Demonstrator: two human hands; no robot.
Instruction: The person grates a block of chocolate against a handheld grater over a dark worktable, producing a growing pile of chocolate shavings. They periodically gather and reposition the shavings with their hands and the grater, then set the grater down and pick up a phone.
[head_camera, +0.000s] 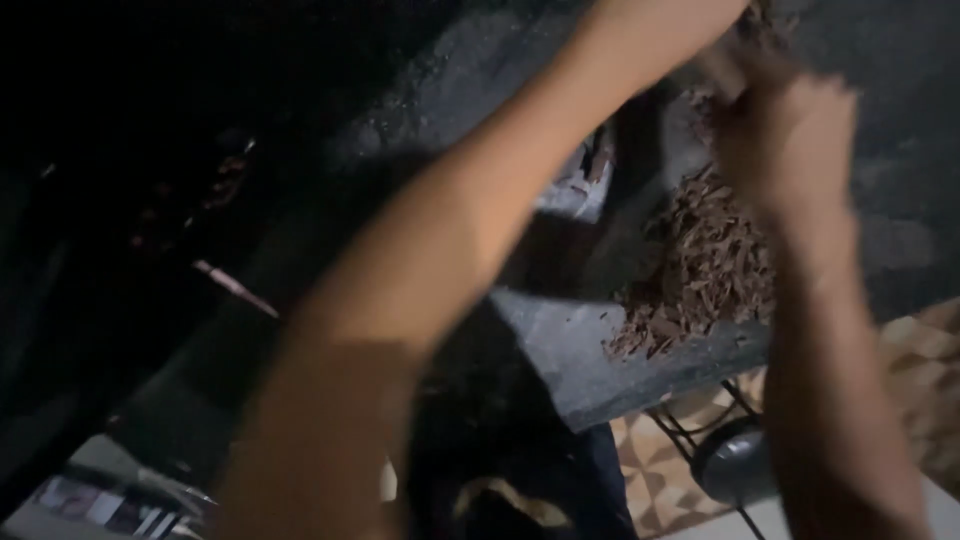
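My right hand (790, 140) is up at the top right, fingers curled around something small and pale, blurred by motion. It hovers over a pile of reddish-brown wood shavings (705, 270) lying on a dark grey slab (590, 370). My left forearm crosses the frame from lower left to the top. My left hand runs off the top edge near the right hand, so it is out of sight.
A patterned tile floor (660, 480) shows below the slab, with a dark round object (735, 465) on a thin metal frame. A pale grey block (580, 190) lies behind my left arm. The left side is dark.
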